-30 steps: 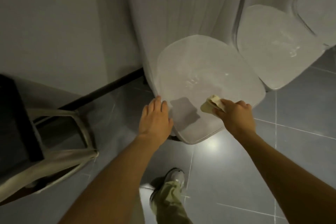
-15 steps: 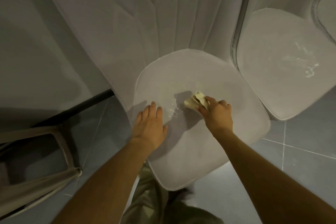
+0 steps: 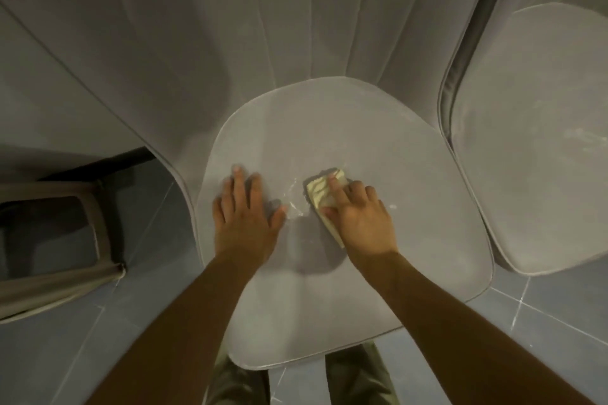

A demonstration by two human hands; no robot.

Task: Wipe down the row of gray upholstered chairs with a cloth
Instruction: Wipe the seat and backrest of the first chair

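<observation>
- The left hand (image 3: 245,220) lies flat on the chair seat (image 3: 378,128), fingers straight and slightly apart, likely bracing the lean.
- The cloth (image 3: 324,194) sits mid-seat beside white smears (image 3: 292,199).
- The right hand (image 3: 360,223) grips it, fingers curled and index pressing down, apparently to scrub.
- The neighbouring chair (image 3: 533,141) is also marked.

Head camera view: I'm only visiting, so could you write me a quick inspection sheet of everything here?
Surface: gray chair seat, with whitish smears between the hands.
Job's things: pale yellow cloth on that seat; second chair seat to the right, also streaked.
Clutter: nothing seen.
Grips: left hand flat on the seat, fingers straight; right hand holds the cloth against the seat.
Cables: nothing seen.
Surroundings: padded backrest, tiled floor, beige frame at left, wall.
</observation>
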